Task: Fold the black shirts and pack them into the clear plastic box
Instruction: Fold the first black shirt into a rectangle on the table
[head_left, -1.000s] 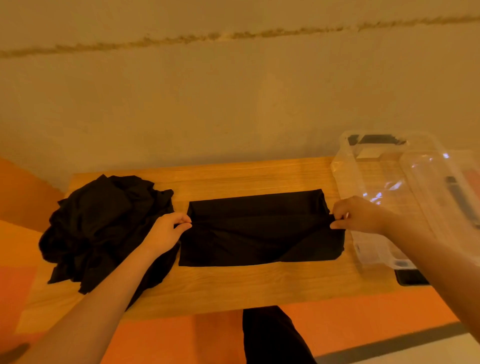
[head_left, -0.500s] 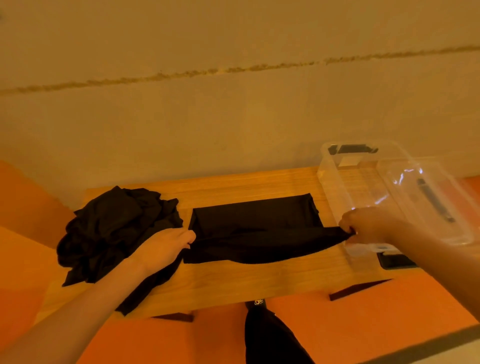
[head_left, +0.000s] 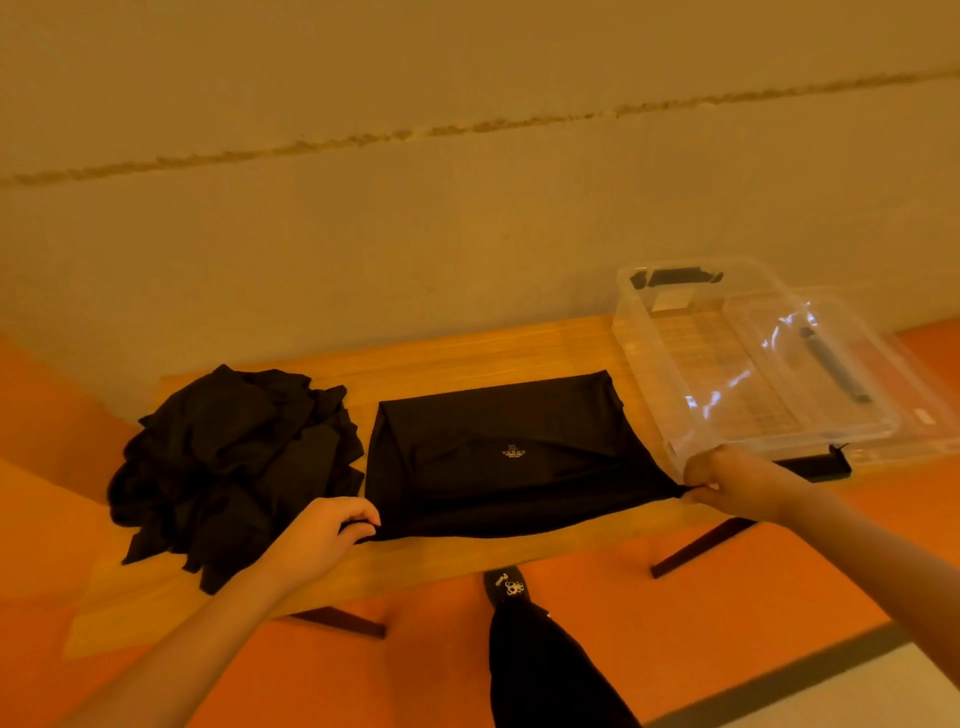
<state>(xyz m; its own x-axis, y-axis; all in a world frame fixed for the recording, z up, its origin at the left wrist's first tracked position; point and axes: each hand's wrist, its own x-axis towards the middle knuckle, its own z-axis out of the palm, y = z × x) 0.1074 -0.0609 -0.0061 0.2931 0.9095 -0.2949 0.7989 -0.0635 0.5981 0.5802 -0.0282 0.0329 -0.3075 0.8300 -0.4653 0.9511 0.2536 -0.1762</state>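
Both hands pinch the folded black cotton shirt (head_left: 498, 457): left hand (head_left: 317, 540) its near-left corner, right hand (head_left: 737, 480) its near-right corner.

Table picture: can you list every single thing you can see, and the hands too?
shirt being folded: one, black, middle of table
shirt pile: one heap, black, left end of table
plastic box: one, clear, empty, right end of table
lid: one, clear, beside the box
table: one, wooden, against wall
left hand: pinches shirt's near left corner
right hand: pinches shirt's near right corner
leg and shoe: black, below table
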